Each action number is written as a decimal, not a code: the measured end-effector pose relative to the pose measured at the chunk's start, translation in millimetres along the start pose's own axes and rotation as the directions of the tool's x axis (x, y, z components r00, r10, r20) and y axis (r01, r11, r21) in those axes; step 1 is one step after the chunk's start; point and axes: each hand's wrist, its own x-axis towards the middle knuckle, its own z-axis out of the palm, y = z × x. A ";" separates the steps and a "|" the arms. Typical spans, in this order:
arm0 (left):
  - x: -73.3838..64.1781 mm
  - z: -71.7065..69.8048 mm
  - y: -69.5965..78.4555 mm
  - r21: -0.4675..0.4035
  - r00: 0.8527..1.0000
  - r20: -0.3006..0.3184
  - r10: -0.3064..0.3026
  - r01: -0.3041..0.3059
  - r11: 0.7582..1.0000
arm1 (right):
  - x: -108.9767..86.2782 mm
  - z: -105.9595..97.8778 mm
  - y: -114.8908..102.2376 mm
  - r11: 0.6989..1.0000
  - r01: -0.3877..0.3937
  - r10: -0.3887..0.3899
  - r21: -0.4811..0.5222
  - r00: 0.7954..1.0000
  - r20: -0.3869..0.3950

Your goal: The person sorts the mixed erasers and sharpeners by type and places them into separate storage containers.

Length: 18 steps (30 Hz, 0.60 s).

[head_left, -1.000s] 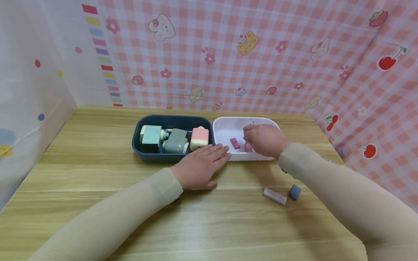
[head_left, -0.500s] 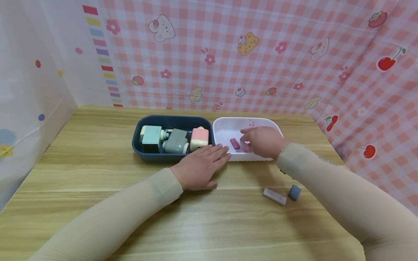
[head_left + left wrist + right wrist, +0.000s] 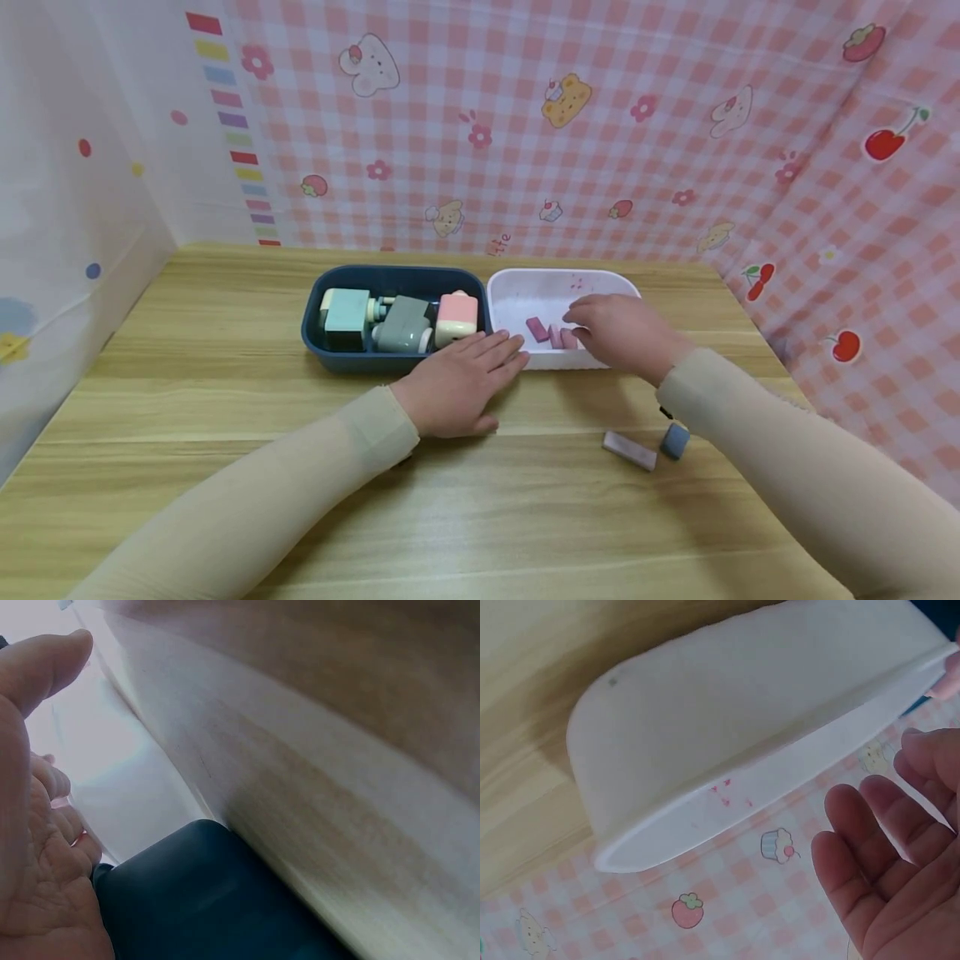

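My left hand (image 3: 459, 385) lies with straight fingers over the near edges of the navy box (image 3: 352, 362) and the white box (image 3: 536, 362); the left wrist view shows its palm beside the navy box's wall (image 3: 202, 892). Above the right end of the white box is my right hand (image 3: 628, 335). In the right wrist view its fingers (image 3: 847, 817) are loosely bent, with nothing between them. Inside the white box are a magenta block (image 3: 537, 329), a light pink block (image 3: 555, 337) and a pink block (image 3: 569, 338), close together near the front wall.
A pale lilac oblong block (image 3: 629, 451) and a blue-grey block (image 3: 675, 442) lie on the wooden table (image 3: 480, 517) in front of the white box. The navy box holds mint (image 3: 348, 308), grey (image 3: 405, 323) and pink-and-cream (image 3: 457, 318) items. A checked cloth (image 3: 450, 125) hangs behind.
The right hand has let go of the light pink block, which now stands in the white box between the other two. That hand has drawn back slightly to the right. The left hand stays put.
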 end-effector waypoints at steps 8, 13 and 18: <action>-0.1 -1.3 0.9 0.007 1.000 0.003 -0.002 0.002 1.000 | -47.1 -4.5 3.3 0.997 -0.036 0.040 0.062 0.996 -0.075; -0.1 -1.2 1.1 0.004 1.000 0.006 -0.004 0.004 1.000 | -80.4 0.8 13.8 0.995 -0.062 0.069 0.082 0.995 -0.075; 1.1 0.0 1.1 0.003 1.000 0.009 -0.007 0.007 1.000 | -112.9 14.1 28.1 0.991 -0.115 0.111 0.072 0.992 0.063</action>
